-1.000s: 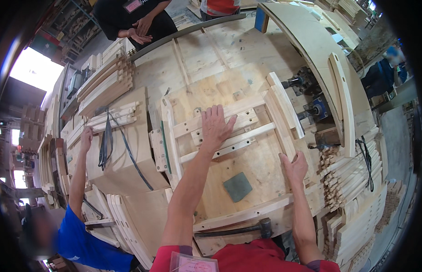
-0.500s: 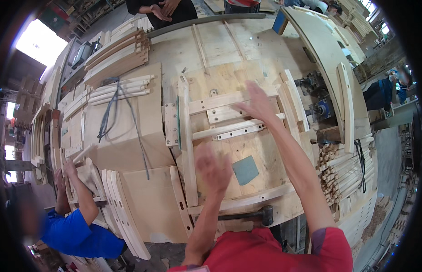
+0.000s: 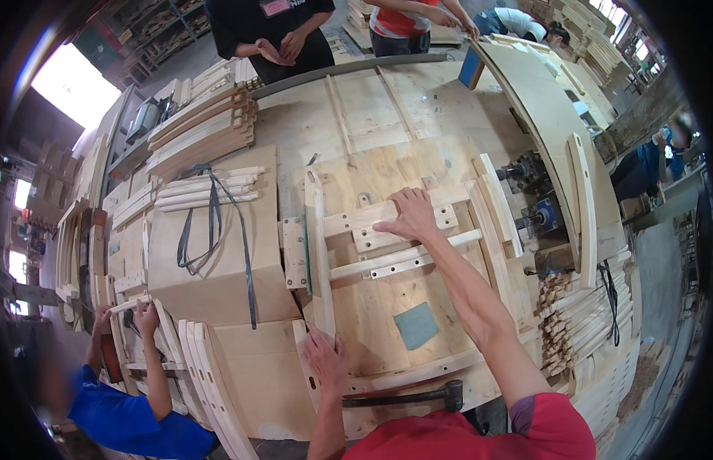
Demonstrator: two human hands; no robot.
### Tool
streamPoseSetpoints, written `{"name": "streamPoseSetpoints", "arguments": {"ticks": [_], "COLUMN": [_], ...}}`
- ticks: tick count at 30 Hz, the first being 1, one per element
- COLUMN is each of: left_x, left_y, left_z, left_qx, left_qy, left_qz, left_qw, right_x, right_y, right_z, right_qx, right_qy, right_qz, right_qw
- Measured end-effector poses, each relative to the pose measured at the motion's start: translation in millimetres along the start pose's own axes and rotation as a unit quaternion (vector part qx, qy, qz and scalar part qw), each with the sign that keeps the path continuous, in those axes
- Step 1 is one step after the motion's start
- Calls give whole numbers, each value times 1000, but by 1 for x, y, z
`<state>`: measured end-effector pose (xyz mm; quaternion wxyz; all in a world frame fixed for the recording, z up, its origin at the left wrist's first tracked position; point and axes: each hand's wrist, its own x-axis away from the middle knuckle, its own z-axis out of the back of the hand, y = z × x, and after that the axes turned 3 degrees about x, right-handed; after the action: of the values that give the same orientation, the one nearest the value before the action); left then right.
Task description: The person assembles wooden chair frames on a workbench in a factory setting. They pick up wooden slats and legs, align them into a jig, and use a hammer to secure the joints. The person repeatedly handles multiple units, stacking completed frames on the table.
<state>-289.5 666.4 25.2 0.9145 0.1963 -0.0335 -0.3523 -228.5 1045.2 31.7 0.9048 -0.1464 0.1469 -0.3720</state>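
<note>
A partly joined wooden frame lies in front of me on a plywood board [image 3: 387, 326]. Its long left side rail [image 3: 320, 268] runs away from me, and my left hand [image 3: 326, 362] closes round that rail's near end. Further off, my right hand [image 3: 410, 218] grips the crosspiece [image 3: 447, 218], with the fingers over its far edge and the thumb along its top. A rounded crossbar [image 3: 406, 254] lies just nearer, beside a drilled strip [image 3: 402, 267]. Close to my body are a curved wooden rail [image 3: 421, 373] and a black mallet [image 3: 453, 395].
Bundled sticks [image 3: 582, 307] lie at the right, near clamp-like metal fittings [image 3: 542, 216]. At left, cardboard [image 3: 218, 284] carries turned rods [image 3: 207, 192] and a dark strap [image 3: 247, 268]. A co-worker in a blue shirt [image 3: 134, 410] handles another frame. People stand beyond the table.
Both hands were raised and blurred above the frame. My left hand has come down toward me onto the side rail's end; my right hand has settled on the crosspiece. The view has tilted up slightly.
</note>
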Motion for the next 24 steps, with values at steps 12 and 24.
{"name": "streamPoseSetpoints", "arguments": {"ticks": [12, 24], "left_x": [155, 90], "left_y": [55, 52], "left_z": [27, 92], "left_qx": [111, 278], "left_qy": [-317, -452], "left_qz": [-353, -84], "left_qw": [873, 843], "right_x": [-6, -14], "right_y": [7, -16], "right_z": [15, 27], "right_qx": [81, 142], "right_qy": [-135, -225], "right_qz": [52, 82], "right_qw": [986, 960]}}
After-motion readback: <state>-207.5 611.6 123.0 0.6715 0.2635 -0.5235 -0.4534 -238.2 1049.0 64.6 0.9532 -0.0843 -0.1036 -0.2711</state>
